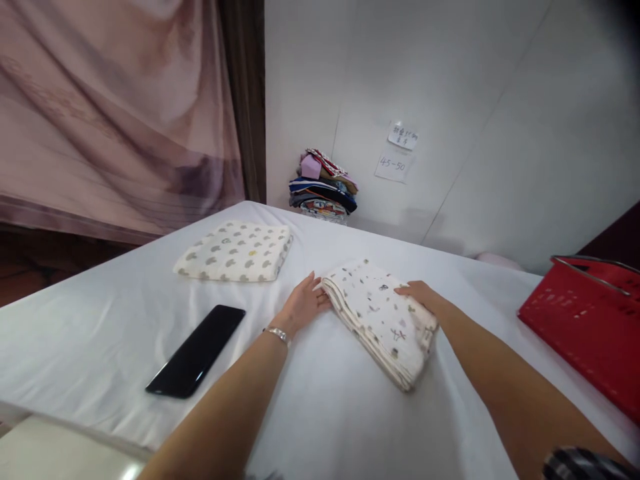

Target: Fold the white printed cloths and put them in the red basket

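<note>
A folded white cloth (377, 313) with small printed figures lies at a slant in the middle of the white-covered table (320, 413). It has several layers, and their edges show along its left side. My left hand (303, 307), with a bracelet at the wrist, is at the cloth's left corner, fingers stretched out and tips touching the edge. On the far right side, my right hand (423, 295) grips the cloth, its thumb on top and its other fingers mostly hidden. Another folded cloth (235, 252), cream with grey mushroom-like shapes, lies farther back to the left.
A black phone (196, 350) lies left of my left forearm. A red basket (585, 320) with a metal handle stands at the right. Behind the table's far edge is a stack of folded fabrics (325, 187) against the wall. A pink curtain (115, 113) hangs at left.
</note>
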`<state>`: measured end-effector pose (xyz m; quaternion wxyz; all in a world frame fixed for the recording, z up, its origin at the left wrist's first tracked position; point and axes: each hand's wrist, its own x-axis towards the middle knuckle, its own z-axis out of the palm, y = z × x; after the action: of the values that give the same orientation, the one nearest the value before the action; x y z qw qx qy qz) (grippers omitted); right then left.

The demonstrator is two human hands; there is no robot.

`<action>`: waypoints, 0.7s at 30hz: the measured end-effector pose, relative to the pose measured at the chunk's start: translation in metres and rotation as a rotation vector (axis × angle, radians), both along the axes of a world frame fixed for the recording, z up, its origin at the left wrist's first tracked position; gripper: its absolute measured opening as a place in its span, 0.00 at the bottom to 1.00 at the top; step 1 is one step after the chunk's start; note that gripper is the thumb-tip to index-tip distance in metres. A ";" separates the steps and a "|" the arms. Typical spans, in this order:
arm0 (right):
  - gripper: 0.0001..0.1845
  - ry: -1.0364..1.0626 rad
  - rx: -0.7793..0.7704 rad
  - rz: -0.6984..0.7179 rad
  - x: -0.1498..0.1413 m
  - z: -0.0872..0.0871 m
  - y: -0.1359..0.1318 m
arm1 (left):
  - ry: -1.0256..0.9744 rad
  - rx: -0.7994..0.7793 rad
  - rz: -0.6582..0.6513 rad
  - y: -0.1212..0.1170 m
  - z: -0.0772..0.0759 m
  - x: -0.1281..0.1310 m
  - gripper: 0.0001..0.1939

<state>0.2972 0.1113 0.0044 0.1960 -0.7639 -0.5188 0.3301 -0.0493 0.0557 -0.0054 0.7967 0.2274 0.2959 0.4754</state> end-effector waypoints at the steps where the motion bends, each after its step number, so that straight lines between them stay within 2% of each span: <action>1: 0.33 -0.001 -0.020 -0.036 0.004 -0.003 -0.002 | 0.012 -0.008 -0.009 0.000 -0.001 0.001 0.29; 4: 0.29 0.046 -0.120 -0.054 0.012 -0.005 -0.009 | 0.104 0.017 -0.050 -0.003 -0.001 0.007 0.25; 8: 0.25 0.191 -0.267 -0.015 0.016 0.004 -0.020 | 0.202 0.099 -0.073 -0.008 0.000 0.016 0.21; 11: 0.24 0.296 -0.279 0.076 0.018 0.012 -0.033 | 0.232 0.069 -0.074 -0.009 -0.001 0.019 0.20; 16: 0.25 0.468 -0.326 0.206 0.023 0.021 -0.061 | 0.167 -0.008 -0.212 -0.011 -0.004 0.021 0.18; 21: 0.26 0.451 -0.299 0.211 0.031 0.018 -0.068 | 0.411 0.017 -0.134 -0.015 0.002 0.030 0.20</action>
<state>0.3287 0.0437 0.0225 0.1563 -0.6335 -0.4841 0.5830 -0.0195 0.0410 -0.0031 0.7476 0.3453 0.4323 0.3674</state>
